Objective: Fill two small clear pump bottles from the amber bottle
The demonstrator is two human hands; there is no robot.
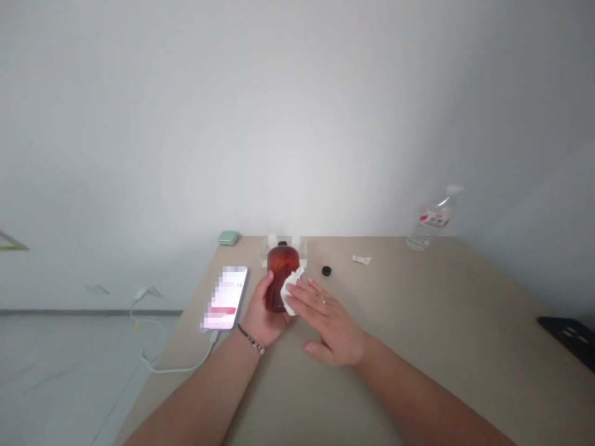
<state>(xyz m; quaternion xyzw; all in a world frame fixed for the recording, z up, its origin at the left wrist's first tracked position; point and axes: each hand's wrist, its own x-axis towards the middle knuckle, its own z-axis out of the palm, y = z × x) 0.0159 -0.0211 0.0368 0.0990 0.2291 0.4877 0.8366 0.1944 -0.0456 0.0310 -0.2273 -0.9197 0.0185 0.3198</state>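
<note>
A brown amber bottle (281, 261) is gripped near its base by my left hand (264, 316), with the thumb along its side. My right hand (329, 322) has its fingers laid over a crumpled white tissue (290, 305), pressing it against the right side of the bottle. Its thumb is held apart, lower down. The bottle's lower right part is hidden by the tissue and fingers. To the right of the bottle lies a small black cap (326, 271) on the table.
Behind the amber bottle are clear containers with white caps (296, 240). A phone (227, 298) with a white cable (181, 370) lies at left, near a green box (228, 238). A clear water bottle (432, 221), a white scrap (361, 259) and a black object (569, 337) are rightward on the table (446, 310).
</note>
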